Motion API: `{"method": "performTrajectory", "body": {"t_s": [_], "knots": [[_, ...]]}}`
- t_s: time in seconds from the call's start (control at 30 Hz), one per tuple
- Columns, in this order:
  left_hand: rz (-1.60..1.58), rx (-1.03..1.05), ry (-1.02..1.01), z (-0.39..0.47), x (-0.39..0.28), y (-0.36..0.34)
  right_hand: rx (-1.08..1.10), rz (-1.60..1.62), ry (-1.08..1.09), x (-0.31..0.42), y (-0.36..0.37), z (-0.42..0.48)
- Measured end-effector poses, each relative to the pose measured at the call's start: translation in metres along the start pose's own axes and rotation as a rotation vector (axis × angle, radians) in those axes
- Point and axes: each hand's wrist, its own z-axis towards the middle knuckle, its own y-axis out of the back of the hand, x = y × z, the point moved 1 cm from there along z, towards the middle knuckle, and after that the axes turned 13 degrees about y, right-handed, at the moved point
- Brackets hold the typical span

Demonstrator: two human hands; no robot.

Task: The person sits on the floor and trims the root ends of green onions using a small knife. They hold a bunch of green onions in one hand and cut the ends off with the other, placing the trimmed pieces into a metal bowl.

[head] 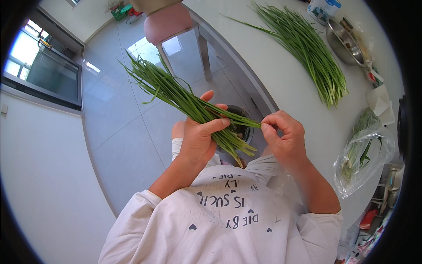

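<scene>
My left hand [201,135] is wrapped around a bunch of garlic chives [174,92], its leafy tips pointing to the upper left and its pale cut ends to the lower right. Between the thumb and fingertips of my right hand [285,133] are the ends of a few stalks [245,122] that fan away from the bunch. Below the chives, partly hidden by them and by my hands, a round bin [252,130] stands on the floor with dark scraps inside.
On the white table [300,128] lie a larger pile of chives [303,49] and a clear plastic bag [366,161] of greens. A steel bowl [343,43] and a white tub [323,11] stand at its far side. A pink chair [168,23] is by the table edge.
</scene>
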Motion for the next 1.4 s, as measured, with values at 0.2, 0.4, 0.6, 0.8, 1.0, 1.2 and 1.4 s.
{"method": "performTrajectory", "body": {"t_s": [0.2, 0.4, 0.6, 0.8, 1.0, 1.2, 1.4], "knots": [[-0.046, 0.025, 0.081, 0.007, 0.003, 0.005, -0.112, 0.006, 0.154, 0.001, -0.004, 0.0], [-0.096, 0.047, 0.127, 0.01, 0.003, 0.006, -0.21, 0.181, 0.132, -0.004, -0.002, -0.006], [-0.114, -0.031, -0.022, 0.023, -0.004, 0.033, -0.326, 0.241, 0.191, 0.003, 0.012, 0.0], [-0.138, -0.115, -0.117, 0.033, -0.016, 0.059, -0.291, 0.252, 0.161, 0.003, 0.022, 0.004], [-0.154, -0.19, -0.217, 0.046, -0.019, 0.085, -0.298, 0.238, 0.212, 0.005, 0.03, 0.008], [-0.18, -0.271, -0.223, 0.059, -0.013, 0.107, -0.226, 0.326, 0.154, 0.016, 0.028, 0.011], [-0.188, -0.272, -0.223, 0.064, -0.01, 0.12, -0.119, 0.276, 0.047, 0.014, 0.024, 0.012]]}}
